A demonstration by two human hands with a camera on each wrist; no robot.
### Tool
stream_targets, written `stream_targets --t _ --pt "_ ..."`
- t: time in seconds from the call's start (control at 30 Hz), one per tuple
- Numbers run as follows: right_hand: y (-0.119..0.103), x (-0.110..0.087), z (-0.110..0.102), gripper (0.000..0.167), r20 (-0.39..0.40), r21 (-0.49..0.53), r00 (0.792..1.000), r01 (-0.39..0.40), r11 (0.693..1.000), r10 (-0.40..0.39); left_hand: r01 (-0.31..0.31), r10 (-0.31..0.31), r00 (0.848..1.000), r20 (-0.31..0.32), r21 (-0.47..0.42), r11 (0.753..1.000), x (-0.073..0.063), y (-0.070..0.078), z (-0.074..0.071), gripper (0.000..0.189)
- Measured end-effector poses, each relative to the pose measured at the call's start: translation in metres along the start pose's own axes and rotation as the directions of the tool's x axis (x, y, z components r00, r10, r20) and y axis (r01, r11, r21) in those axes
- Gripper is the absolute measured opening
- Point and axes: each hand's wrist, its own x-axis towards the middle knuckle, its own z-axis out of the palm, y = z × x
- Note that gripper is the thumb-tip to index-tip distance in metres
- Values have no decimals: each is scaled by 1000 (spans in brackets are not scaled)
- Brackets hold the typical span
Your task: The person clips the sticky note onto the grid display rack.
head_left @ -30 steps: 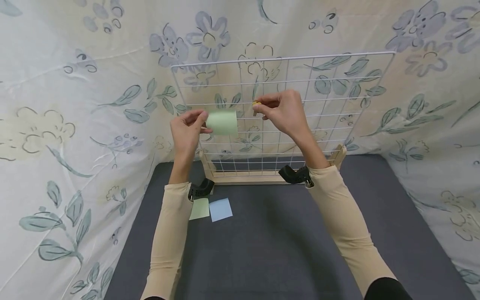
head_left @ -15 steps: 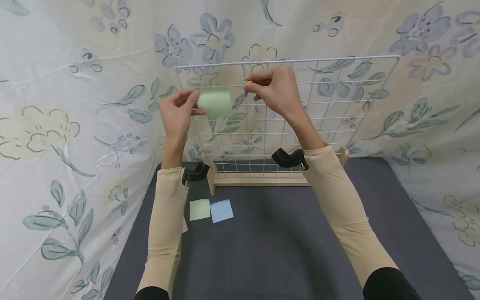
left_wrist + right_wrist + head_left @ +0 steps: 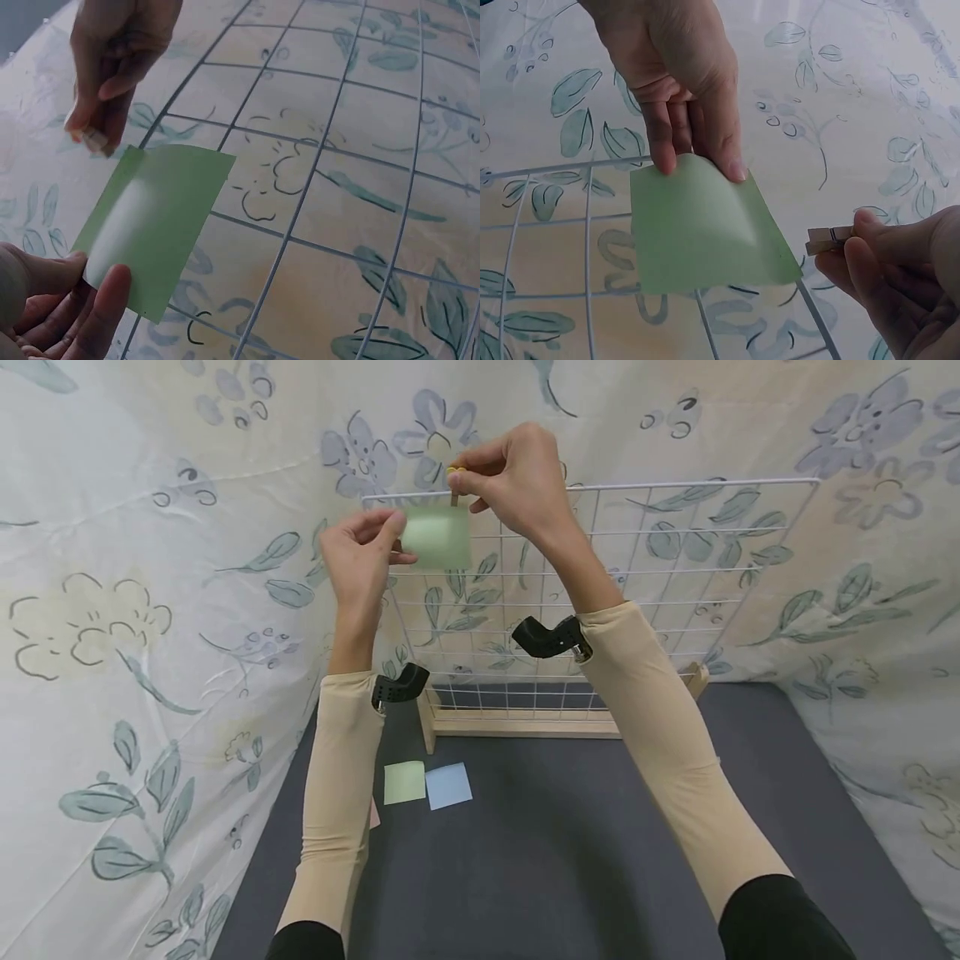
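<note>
My left hand [image 3: 362,556] pinches the left edge of a green paper square [image 3: 438,537], holding it near the top left corner of a white wire grid panel [image 3: 570,574]. In the right wrist view the paper [image 3: 705,232] bows slightly between thumb and fingers. My right hand [image 3: 513,477] grips a small wooden clothespin [image 3: 829,238] by its rear end, with a bit of yellow at the top in the head view. The clothespin's tip sits just above the paper's upper edge; in the right wrist view a gap shows between them.
The grid stands in a wooden base [image 3: 525,724] on a dark grey table [image 3: 525,860]. A green sheet [image 3: 404,782] and a blue sheet [image 3: 448,786] lie on the table, with a pink sheet [image 3: 374,815] partly behind the left sleeve. A floral cloth [image 3: 150,610] hangs behind and at the sides.
Both hands have risen toward the grid's top left corner. My left hand carries the green paper up, and my right hand has brought the clothespin up and left, above the paper.
</note>
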Motion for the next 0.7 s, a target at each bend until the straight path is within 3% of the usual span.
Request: stream_targets --t 0.37,0.7 --pt "-5 24 12 18 23 5 1000 -4 1000 4 -16 16 1000 2 29 999 2 0 2 19" --pt "-2 29 23 19 65 -37 997 -31 999 33 -38 38 999 -5 18 999 7 -2 1 21"
